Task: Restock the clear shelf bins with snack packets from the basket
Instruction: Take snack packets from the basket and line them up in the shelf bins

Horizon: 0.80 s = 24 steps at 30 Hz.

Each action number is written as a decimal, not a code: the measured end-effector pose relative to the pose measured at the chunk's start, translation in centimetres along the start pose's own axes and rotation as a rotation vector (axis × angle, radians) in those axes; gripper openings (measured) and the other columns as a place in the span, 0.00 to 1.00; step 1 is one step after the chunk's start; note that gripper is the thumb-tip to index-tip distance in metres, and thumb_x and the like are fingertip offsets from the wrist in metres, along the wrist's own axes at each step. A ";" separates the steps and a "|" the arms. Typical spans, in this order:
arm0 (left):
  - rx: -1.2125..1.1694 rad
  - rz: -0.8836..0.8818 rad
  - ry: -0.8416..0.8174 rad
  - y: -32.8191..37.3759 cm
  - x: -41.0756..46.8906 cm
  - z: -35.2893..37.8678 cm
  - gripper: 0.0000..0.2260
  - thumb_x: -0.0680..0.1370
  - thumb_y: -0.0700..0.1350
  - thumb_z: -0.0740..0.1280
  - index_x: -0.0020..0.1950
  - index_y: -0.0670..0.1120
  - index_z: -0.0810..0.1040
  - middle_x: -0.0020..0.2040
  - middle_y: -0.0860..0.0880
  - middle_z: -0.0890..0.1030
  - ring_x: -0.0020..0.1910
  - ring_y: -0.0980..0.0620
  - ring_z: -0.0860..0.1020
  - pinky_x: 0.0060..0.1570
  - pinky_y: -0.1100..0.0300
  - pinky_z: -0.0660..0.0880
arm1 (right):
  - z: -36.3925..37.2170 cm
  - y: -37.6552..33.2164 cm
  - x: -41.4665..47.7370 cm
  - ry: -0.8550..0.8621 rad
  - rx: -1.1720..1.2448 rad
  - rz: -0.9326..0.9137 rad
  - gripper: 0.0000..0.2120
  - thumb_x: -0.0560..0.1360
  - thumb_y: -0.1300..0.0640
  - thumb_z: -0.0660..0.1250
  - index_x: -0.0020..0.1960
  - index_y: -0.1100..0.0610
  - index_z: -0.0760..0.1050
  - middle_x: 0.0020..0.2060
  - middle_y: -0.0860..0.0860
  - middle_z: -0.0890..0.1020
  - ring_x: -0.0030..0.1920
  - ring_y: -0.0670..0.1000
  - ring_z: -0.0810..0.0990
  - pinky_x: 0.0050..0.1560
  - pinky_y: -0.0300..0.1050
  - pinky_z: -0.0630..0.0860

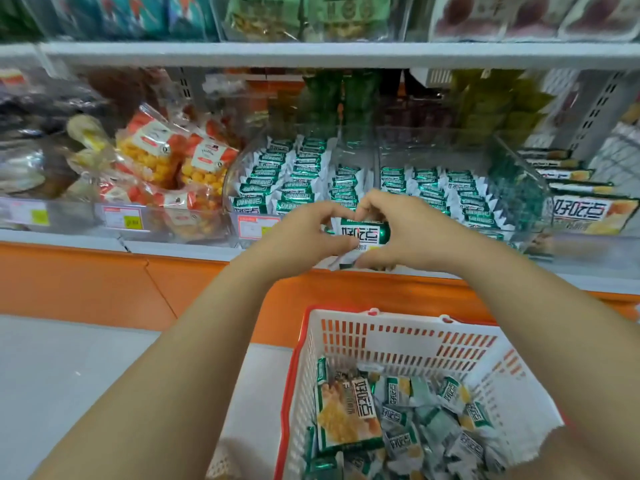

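Observation:
Both my hands meet at the front edge of the shelf and hold a small stack of green-and-white snack packets (360, 233) between them. My left hand (304, 233) grips the stack's left side, my right hand (405, 230) its right side. Just behind them stand two clear shelf bins: the left bin (242, 161) holds neat rows of the same green packets, and the right bin (519, 174) holds several more rows. Below, a white basket with a red rim (408, 337) holds several loose packets (415, 420) and a larger box (346, 410).
Bags of orange and yellow snacks (166, 161) fill the bin to the left. Yellow-and-black boxes (585, 209) are stacked at the right. An upper shelf (311, 53) with more goods runs overhead. An orange base panel (104, 282) lies below the shelf edge.

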State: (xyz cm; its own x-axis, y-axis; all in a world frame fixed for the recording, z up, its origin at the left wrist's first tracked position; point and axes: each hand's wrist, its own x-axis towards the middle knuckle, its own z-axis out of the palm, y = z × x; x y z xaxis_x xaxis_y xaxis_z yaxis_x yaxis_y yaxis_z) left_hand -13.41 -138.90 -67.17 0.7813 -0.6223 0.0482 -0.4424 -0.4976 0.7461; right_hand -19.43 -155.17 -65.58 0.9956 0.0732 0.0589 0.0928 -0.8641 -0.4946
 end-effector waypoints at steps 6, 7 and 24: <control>0.010 0.019 0.172 -0.3 4.5 -4.5 0.14 0.76 0.48 0.69 0.60 0.53 0.74 0.54 0.47 0.76 0.22 0.63 0.71 0.24 0.72 0.65 | -1.4 3.5 3.8 0.317 0.282 0.056 0.20 0.73 0.45 0.68 0.63 0.46 0.71 0.58 0.41 0.74 0.58 0.43 0.73 0.54 0.39 0.69; 0.014 0.024 0.204 -0.5 5.7 -5.0 0.14 0.76 0.46 0.69 0.61 0.51 0.74 0.52 0.47 0.76 0.19 0.62 0.69 0.21 0.72 0.63 | -1.5 4.4 4.6 0.330 0.297 0.090 0.19 0.75 0.46 0.66 0.65 0.47 0.71 0.61 0.42 0.74 0.60 0.44 0.72 0.56 0.40 0.67; 0.456 0.078 0.196 -4.4 29.2 -3.5 0.17 0.76 0.46 0.70 0.64 0.44 0.73 0.58 0.43 0.79 0.55 0.45 0.77 0.48 0.60 0.70 | 0.4 12.3 14.2 0.392 0.258 0.032 0.13 0.79 0.48 0.57 0.59 0.45 0.76 0.63 0.39 0.71 0.61 0.37 0.69 0.60 0.35 0.67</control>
State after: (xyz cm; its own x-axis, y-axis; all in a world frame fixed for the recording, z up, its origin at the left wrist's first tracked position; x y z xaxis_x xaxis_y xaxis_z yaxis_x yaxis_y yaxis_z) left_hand 12.86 -152.77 -66.72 0.7870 -0.5644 0.2489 -0.6158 -0.6948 0.3716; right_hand -4.12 -164.59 -71.21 0.9219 -0.1882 0.3387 0.1121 -0.7073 -0.6980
